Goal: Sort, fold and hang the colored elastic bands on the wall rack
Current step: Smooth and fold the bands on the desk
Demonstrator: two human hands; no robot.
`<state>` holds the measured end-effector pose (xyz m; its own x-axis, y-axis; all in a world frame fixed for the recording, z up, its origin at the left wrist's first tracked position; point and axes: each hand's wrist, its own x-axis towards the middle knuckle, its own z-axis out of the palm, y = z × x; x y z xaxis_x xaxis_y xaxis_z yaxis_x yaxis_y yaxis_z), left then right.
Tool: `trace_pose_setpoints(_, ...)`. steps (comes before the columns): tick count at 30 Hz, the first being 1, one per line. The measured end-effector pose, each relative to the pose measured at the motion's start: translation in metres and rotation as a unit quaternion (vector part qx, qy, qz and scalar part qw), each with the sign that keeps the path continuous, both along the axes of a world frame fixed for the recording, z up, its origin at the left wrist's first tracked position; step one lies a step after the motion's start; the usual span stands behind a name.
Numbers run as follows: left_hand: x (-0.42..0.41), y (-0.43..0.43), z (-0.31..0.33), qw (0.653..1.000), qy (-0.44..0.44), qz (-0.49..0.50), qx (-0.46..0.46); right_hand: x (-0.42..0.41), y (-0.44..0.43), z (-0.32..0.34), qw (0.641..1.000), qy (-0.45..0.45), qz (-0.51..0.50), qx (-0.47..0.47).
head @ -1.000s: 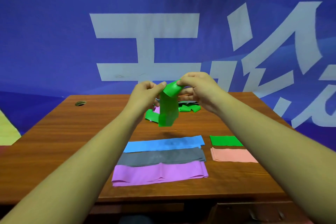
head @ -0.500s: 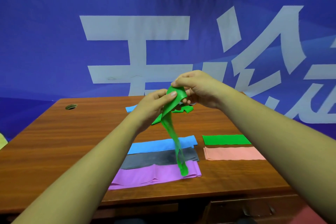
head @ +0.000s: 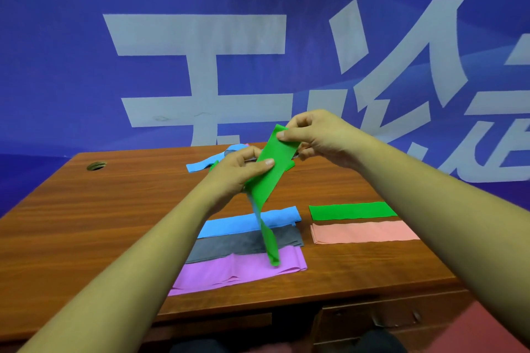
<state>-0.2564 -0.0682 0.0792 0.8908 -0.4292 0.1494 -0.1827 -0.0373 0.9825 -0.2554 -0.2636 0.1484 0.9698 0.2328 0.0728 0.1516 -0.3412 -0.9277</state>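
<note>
Green band (head: 272,163) pinched at top by right hand (head: 318,135) fingers (head: 286,135), left hand (head: 232,172) pinching its middle (thumb in front), tail dangling over folded purple band (head: 238,272) on counter (head: 114,209).

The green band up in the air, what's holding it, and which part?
Both hands hold the green band: the right hand pinches its top end, the left hand grips it lower down, near the middle. Its bottom end hangs free.

the bunched green band (head: 268,172) has unrolled, now hanging flat and long.
</note>
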Motion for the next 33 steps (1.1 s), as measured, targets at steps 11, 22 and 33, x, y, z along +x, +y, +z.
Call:
trace_pose_setpoints(11, -0.003, -0.022, -0.026, 0.992, 0.072, -0.097, 0.043, 0.0, -0.037, -0.005, 0.996, 0.062, -0.063, 0.028)
trace_pose_setpoints(22, -0.003, -0.023, -0.067, 0.969, 0.126, -0.149, 0.153, 0.012, -0.114, -0.054, 0.959, 0.061, -0.272, 0.058)
trace_pose_setpoints(33, 0.016, -0.046, -0.09, 0.983, 0.164, -0.016, 0.083, 0.002, -0.197, -0.121, 0.907, 0.08, -0.401, 0.105)
